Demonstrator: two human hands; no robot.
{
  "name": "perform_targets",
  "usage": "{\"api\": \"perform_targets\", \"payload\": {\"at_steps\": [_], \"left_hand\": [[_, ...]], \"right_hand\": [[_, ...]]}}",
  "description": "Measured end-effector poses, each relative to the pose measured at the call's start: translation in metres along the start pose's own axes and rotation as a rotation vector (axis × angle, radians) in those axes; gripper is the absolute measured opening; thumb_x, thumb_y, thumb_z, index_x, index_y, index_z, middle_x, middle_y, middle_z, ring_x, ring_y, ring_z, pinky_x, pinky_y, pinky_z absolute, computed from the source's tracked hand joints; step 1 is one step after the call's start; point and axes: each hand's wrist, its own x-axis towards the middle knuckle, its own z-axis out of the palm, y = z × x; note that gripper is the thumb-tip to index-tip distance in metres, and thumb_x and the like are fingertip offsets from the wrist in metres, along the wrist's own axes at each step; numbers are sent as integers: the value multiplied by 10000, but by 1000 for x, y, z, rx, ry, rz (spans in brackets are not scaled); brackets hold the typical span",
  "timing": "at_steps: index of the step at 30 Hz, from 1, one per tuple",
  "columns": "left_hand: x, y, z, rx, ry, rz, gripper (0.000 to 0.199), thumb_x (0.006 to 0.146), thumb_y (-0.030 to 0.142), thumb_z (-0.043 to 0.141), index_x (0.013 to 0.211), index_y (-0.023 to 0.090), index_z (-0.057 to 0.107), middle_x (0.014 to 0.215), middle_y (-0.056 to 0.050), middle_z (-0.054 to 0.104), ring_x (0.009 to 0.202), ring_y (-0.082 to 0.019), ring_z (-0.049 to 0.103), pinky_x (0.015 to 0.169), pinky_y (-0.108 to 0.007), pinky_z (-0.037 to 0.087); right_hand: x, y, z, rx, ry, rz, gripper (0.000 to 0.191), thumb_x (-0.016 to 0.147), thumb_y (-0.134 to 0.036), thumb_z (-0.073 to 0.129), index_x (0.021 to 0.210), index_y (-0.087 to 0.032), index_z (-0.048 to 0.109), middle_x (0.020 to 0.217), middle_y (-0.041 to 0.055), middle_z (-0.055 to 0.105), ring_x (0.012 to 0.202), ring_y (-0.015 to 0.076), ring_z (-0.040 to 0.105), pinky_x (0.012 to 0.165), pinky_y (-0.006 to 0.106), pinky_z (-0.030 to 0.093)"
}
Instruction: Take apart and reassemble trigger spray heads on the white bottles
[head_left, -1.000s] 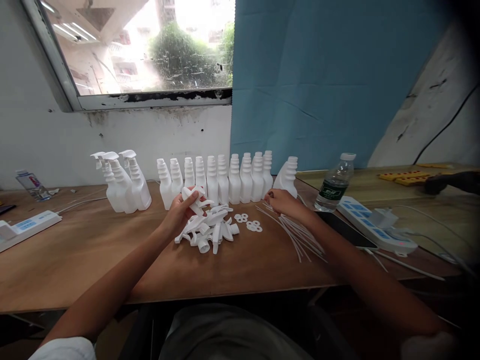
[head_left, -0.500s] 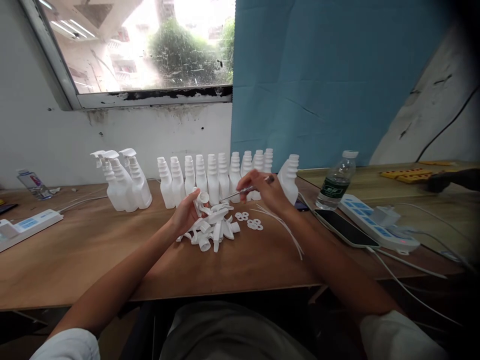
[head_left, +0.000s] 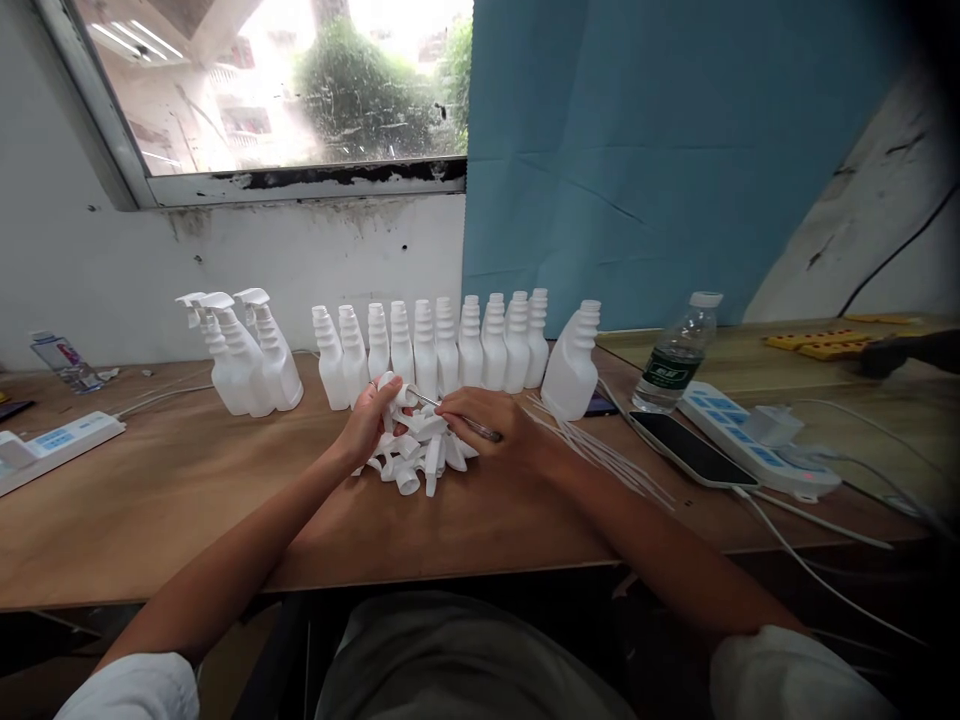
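My left hand (head_left: 369, 418) is closed around a white trigger spray head (head_left: 406, 396), its round collar turned to the right. My right hand (head_left: 491, 425) grips a slim metal tool (head_left: 481, 430) with a rounded end; its exact kind is unclear. The tool's thin tip reaches the collar opening, though I cannot tell how deep it goes. Below both hands lies a heap of white spray heads (head_left: 409, 481). Thin white tubes (head_left: 607, 455) lie beside my right wrist.
Several white bottles without heads (head_left: 425, 350) stand in a row behind. Bottles with spray heads (head_left: 251, 365) are at left, and a single bottle (head_left: 571, 365) is at right. A water bottle (head_left: 670, 370), a phone (head_left: 694, 448) and power strips (head_left: 757, 450) with cables flank the work.
My right hand has come down and left, bringing the tool tip to the spray head's collar. The small white rings on the table are now hidden behind that hand.
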Motion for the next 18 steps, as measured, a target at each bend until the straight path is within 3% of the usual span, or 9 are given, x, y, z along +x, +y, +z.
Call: {"api": "perform_targets", "payload": {"at_steps": [4,11,18], "left_hand": [[-2,-1,0,17,20,33,375,797,483,660,833,193,425,630,29,559,457,-87,474,428,-201,353],[-3,5,-5,27,-139,-105,318,806,424,629,760,192,417,530,42,504,342,-50,324,351,-184,189],[-2,6,-6,34,-198,-236,322,770,419,625,652,179,445,453,25,474,301,-43,270,316,-191,82]], "right_hand": [[-2,-1,7,-58,-30,-73,162,933,-164,463,989,-177,615,899,83,693,798,161,643,687,282,517],[-1,-8,-2,404,46,465,247,941,-314,482,830,-157,637,713,31,635,654,128,606,604,245,493],[-1,-5,-6,644,3,588,283,918,-361,523,816,-129,648,686,35,630,626,134,610,585,261,509]]}}
